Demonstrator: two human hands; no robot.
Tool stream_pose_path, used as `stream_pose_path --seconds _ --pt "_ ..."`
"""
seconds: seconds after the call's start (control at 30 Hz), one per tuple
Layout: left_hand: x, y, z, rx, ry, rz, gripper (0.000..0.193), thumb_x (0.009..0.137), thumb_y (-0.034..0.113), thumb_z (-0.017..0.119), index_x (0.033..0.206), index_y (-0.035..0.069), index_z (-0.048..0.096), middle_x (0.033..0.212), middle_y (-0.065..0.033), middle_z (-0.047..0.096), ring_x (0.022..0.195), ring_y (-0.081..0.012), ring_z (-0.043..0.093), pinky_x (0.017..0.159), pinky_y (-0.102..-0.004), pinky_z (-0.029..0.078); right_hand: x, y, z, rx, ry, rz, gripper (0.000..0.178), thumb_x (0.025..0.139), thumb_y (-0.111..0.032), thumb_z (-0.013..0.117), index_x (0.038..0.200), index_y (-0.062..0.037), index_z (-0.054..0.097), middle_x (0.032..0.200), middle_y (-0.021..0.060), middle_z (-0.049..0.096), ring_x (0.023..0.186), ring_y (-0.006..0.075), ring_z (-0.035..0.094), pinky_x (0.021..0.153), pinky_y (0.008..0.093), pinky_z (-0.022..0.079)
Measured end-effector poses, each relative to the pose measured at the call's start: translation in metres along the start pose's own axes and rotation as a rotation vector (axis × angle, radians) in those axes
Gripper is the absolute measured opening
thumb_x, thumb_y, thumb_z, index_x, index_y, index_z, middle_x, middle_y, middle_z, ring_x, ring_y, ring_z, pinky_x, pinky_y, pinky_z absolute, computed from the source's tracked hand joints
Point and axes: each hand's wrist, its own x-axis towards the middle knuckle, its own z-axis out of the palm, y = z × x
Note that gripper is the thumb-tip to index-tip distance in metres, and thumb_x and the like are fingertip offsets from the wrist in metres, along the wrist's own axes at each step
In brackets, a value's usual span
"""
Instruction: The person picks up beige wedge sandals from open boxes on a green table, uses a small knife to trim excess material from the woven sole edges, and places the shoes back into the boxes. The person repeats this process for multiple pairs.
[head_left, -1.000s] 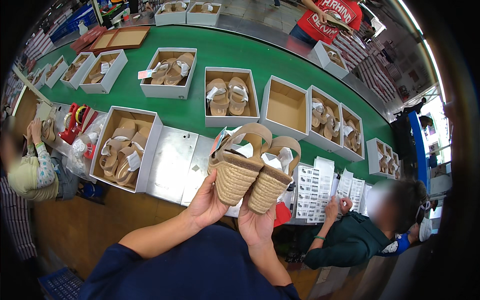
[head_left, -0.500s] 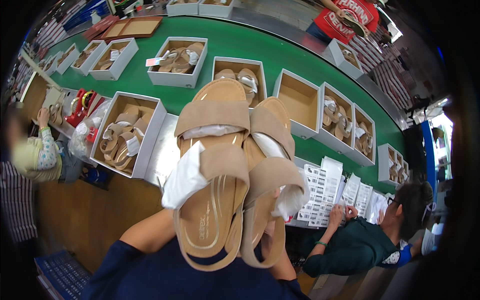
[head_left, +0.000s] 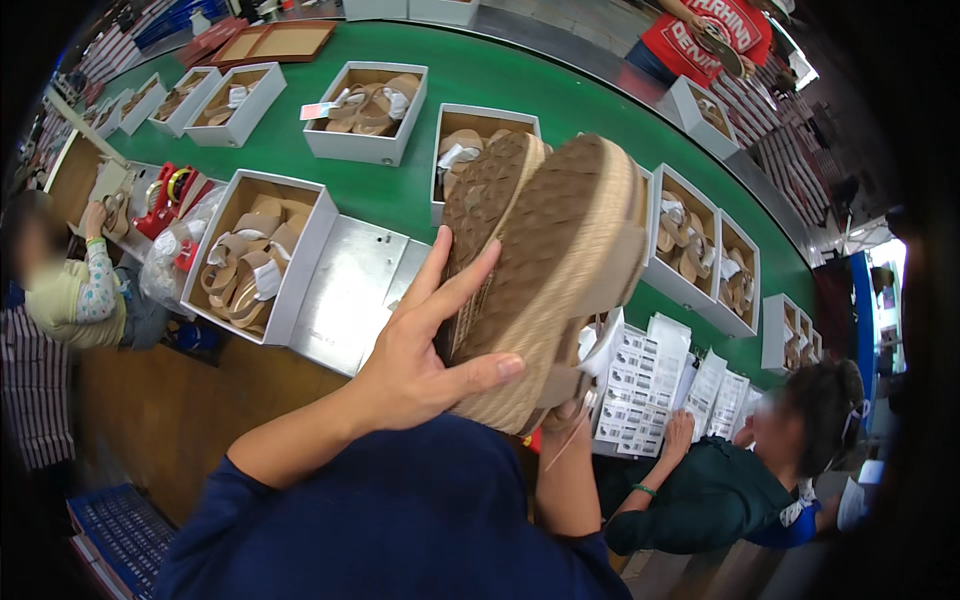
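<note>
A pair of tan sandals (head_left: pixel 560 270) is raised in front of me, tilted, with the brown textured soles facing me and woven-look sidewalls. My left hand (head_left: pixel 425 345) lies against the soles with its visible fingers stretched and spread, the thumb across the nearer sole. From below, my right hand (head_left: pixel 570 415) grips the pair by the heel end; most of its fingers are hidden behind the straps. White paper wrapping shows at the straps. Left of the sandals, an open white shoe box (head_left: pixel 305 270) holds another tan pair.
Several open boxes of sandals, such as one box (head_left: pixel 365 115), stand on the green table (head_left: pixel 345 195). A metal plate (head_left: pixel 355 290) lies beside the near box. At right, a co-worker (head_left: pixel 700 490) handles printed label sheets (head_left: pixel 640 385). Other people sit left and stand across.
The sandals have turned over from insoles and straps toward me to soles toward me, shifting right. My left hand, hidden before, has come into view on the soles.
</note>
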Motion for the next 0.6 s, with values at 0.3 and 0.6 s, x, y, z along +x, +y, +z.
stream_pose_path --seconds 0.3,0.6 --pt "0.014 -0.162 -0.012 0.532 0.120 -0.159 0.058 0.094 0.033 0.061 0.145 0.009 0.045 0.150 -0.0241 0.037 0.136 -0.0406 0.040 0.109 -0.0467 0.036 0.028 -0.001 -0.031 0.915 0.229 0.022 0.045 0.098 -0.029 0.056 0.135 -0.0046 0.052 0.135 0.0154 0.057 0.124 0.0323 0.056 0.101 0.0476 0.051" --pt "-0.041 -0.312 -0.055 1.128 0.148 -0.534 0.076 0.090 0.047 0.056 0.152 0.010 0.032 0.160 -0.0222 0.019 0.149 -0.0368 0.014 0.121 -0.0510 0.005 0.032 0.008 -0.065 0.693 0.465 -0.013 0.051 0.097 -0.039 0.050 0.137 -0.0066 0.050 0.140 0.0148 0.054 0.121 0.0330 0.058 0.099 0.0517 0.051"
